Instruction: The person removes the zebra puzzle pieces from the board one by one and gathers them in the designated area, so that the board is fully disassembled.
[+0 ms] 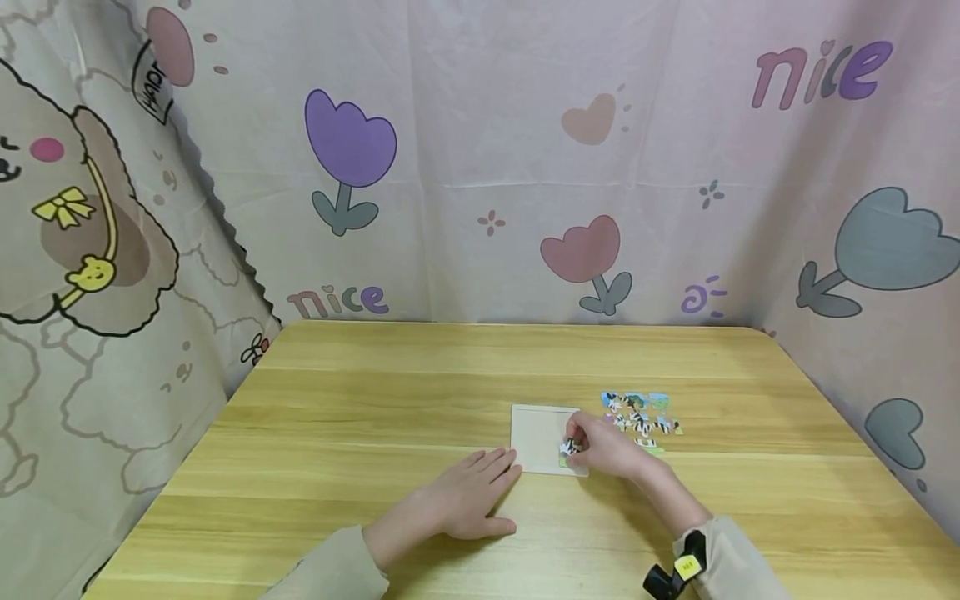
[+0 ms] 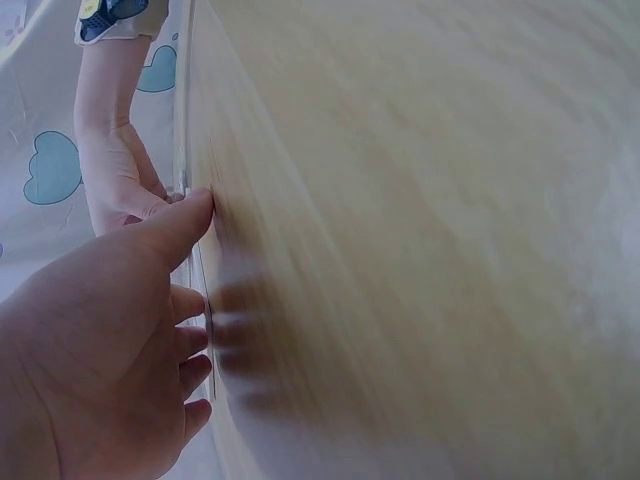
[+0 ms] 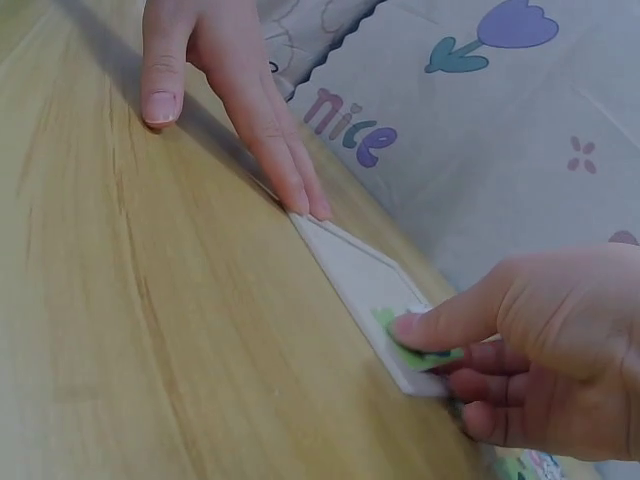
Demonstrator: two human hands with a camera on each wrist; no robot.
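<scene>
A white puzzle tray [image 1: 536,437] with a raised rim lies flat on the table. My left hand [image 1: 474,493] rests beside it, fingers straight, their tips touching its left edge. Over the tray's lower right part, my right hand [image 1: 609,446] pinches a puzzle piece [image 1: 567,451] between thumb and fingers. In the right wrist view that piece [image 3: 388,322] shows green with some white, slightly tilted over the tray. Whether it touches the tray floor, I cannot tell. Several more puzzle pieces [image 1: 637,417] with black-and-white figures lie right of the tray, partly behind my right hand.
The wooden table [image 1: 360,400] runs back to a patterned curtain [image 1: 465,167], which also hangs along both sides. A black camera strap [image 1: 686,567] sits on the right wrist, over the sleeve.
</scene>
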